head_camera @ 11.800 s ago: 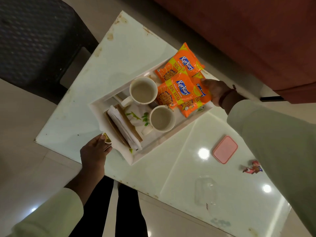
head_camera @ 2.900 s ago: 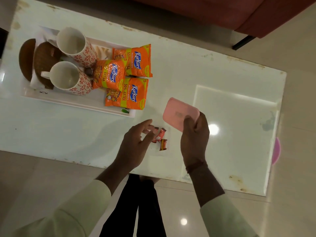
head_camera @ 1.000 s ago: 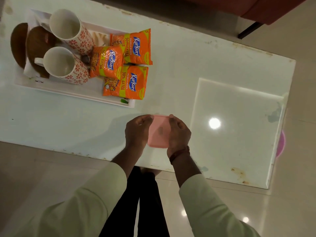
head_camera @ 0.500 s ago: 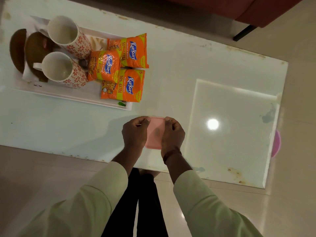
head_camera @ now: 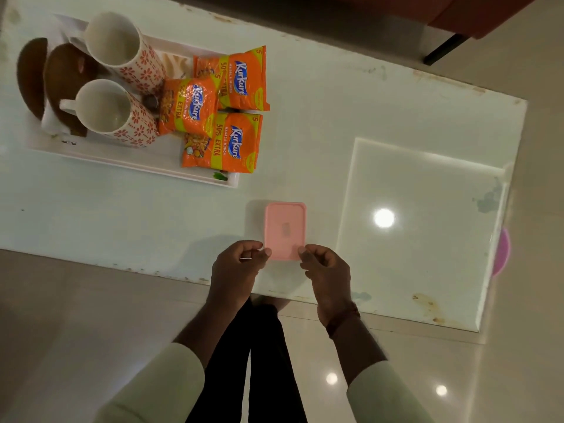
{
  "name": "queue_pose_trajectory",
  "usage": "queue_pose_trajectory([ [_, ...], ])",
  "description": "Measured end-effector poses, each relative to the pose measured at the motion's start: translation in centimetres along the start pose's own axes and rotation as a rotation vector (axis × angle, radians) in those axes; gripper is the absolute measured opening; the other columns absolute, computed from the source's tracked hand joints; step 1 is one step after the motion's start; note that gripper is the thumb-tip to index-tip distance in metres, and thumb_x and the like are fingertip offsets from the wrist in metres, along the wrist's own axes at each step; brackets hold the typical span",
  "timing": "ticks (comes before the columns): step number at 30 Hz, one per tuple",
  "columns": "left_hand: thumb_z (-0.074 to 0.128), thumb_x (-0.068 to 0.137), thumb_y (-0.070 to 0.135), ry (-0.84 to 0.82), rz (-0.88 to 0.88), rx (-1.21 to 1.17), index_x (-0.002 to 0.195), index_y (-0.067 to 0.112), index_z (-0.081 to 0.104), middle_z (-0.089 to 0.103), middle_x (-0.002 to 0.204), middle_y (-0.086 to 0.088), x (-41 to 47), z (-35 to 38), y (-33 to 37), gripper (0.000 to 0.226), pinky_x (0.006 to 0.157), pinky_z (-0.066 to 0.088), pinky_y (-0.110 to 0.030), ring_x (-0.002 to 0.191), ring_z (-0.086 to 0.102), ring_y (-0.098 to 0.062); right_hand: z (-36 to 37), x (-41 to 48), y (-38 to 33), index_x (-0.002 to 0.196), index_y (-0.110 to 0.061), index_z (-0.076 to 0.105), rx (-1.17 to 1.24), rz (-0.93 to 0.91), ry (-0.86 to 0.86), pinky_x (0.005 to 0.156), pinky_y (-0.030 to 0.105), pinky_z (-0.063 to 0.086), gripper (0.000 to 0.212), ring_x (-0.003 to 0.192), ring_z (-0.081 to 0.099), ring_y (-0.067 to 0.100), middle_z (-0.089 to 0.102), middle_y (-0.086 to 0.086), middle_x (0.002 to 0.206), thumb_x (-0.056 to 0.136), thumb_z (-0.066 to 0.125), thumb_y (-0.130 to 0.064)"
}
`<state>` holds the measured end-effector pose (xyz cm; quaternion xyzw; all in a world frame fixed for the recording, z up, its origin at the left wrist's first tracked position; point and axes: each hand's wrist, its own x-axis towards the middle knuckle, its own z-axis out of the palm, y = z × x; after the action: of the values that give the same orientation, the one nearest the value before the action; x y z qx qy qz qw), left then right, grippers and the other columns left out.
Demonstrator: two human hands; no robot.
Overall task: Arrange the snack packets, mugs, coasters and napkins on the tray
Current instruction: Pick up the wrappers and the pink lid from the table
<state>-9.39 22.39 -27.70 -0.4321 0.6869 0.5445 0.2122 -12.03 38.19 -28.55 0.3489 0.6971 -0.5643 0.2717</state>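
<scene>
Pale glossy table [head_camera: 335, 123] seen from above, edges chipped and rust-stained [head_camera: 427, 303] at the near right corner. Square raised panel [head_camera: 427, 254] set into the right half of the top, one round lamp reflection [head_camera: 384, 218] on it. Floor [head_camera: 76, 315] tiled in polished beige, two smaller light spots [head_camera: 331, 378] reflected near the bottom. Reddish-brown upholstered seat [head_camera: 476, 13] at top right, on a black leg [head_camera: 442, 50]. Pink round object [head_camera: 502, 254] partly hidden beyond the table's right edge. Lighting dim and warm overall.

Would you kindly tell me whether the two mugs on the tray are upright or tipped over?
Upright. The far mug and the near mug stand on the tray with open mouths facing up.
</scene>
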Motion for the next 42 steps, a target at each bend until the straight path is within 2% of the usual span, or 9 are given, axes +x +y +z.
queue_pose_trajectory([
  [4,0.071,0.081,0.03,0.02,-0.002,-0.031,0.1,0.015,0.071,0.075,0.082,0.001,0.0,0.2,0.1,0.025,0.08,0.059,-0.042,0.078,0.072,-0.017,0.4,0.2,-0.1,0.086,-0.021,0.074,0.014,0.022,-0.015,0.075,0.034,0.057,0.009,0.075,0.066,0.015,0.076,0.0,0.08,0.081,0.078,-0.028],
  [16,0.068,0.083,0.032,0.016,0.006,0.09,0.096,0.013,0.072,0.075,0.077,0.0,0.9,0.3,0.7,0.023,0.08,0.059,-0.038,0.073,0.072,-0.014,0.9,0.6,-0.6,0.079,-0.008,0.073,0.036,0.069,0.016,0.068,0.029,0.056,0.016,0.064,0.062,0.016,0.07,0.003,0.065,0.079,0.081,-0.021],
  [20,0.07,0.078,0.039,-0.037,0.021,0.248,0.092,0.022,0.07,0.07,0.077,0.011,1.5,-0.8,1.7,0.022,0.065,0.052,-0.027,0.077,0.069,-0.016,0.0,1.1,-1.9,0.085,-0.01,0.073,-0.087,0.105,-0.069,0.072,0.032,0.054,0.024,0.069,0.061,0.016,0.072,0.005,0.074,0.076,0.083,-0.029],
  [23,0.069,0.077,0.048,-0.038,0.09,0.278,0.097,0.03,0.062,0.067,0.087,0.017,2.5,-0.7,2.5,0.028,0.068,0.053,-0.028,0.079,0.065,-0.008,0.3,2.0,-2.9,0.092,-0.015,0.074,-0.175,0.019,-0.066,0.075,0.032,0.055,0.028,0.074,0.064,0.012,0.075,0.001,0.084,0.075,0.081,-0.037],
  [26,0.07,0.078,0.041,0.001,0.077,0.207,0.093,0.021,0.067,0.07,0.085,0.008,3.2,-0.2,2.4,0.025,0.074,0.058,-0.039,0.08,0.067,-0.017,0.9,2.6,-2.9,0.088,-0.017,0.076,-0.128,-0.013,-0.003,0.076,0.033,0.057,0.016,0.076,0.066,0.013,0.075,-0.002,0.081,0.079,0.08,-0.03],
  [28,0.072,0.078,0.036,0.02,0.079,0.197,0.093,0.017,0.07,0.071,0.081,0.004,3.4,-0.1,2.3,0.024,0.074,0.058,-0.037,0.077,0.068,-0.017,1.2,2.5,-2.6,0.084,-0.019,0.076,-0.145,-0.045,0.052,0.075,0.033,0.058,0.013,0.072,0.066,0.013,0.075,-0.003,0.077,0.079,0.08,-0.03],
  [31,0.071,0.08,0.035,0.077,0.142,0.256,0.093,0.016,0.073,0.069,0.076,0.01,3.0,0.0,2.7,0.024,0.062,0.045,-0.015,0.071,0.064,-0.003,1.6,2.2,-3.0,0.08,-0.022,0.076,-0.218,-0.089,0.1,0.076,0.035,0.059,0.009,0.073,0.068,0.015,0.074,-0.006,0.073,0.079,0.078,-0.031],
  [33,0.071,0.08,0.035,0.134,0.193,0.267,0.093,0.019,0.073,0.072,0.08,0.009,3.0,0.0,4.0,0.022,0.06,0.038,-0.008,0.069,0.06,0.003,1.8,2.5,-4.1,0.079,-0.023,0.076,-0.207,-0.117,0.107,0.078,0.036,0.059,0.008,0.075,0.069,0.016,0.074,-0.006,0.073,0.079,0.078,-0.031],
  [42,0.068,0.084,0.024,0.257,0.47,0.322,0.096,0.008,0.076,0.076,0.093,-0.006,6.9,0.1,11.7,0.021,0.071,0.042,-0.015,0.078,0.063,-0.009,3.6,6.9,-10.8,0.068,-0.026,0.072,-0.177,-0.226,0.168,0.071,0.029,0.057,0.013,0.066,0.065,0.011,0.071,-0.008,0.067,0.078,0.079,-0.03],
])
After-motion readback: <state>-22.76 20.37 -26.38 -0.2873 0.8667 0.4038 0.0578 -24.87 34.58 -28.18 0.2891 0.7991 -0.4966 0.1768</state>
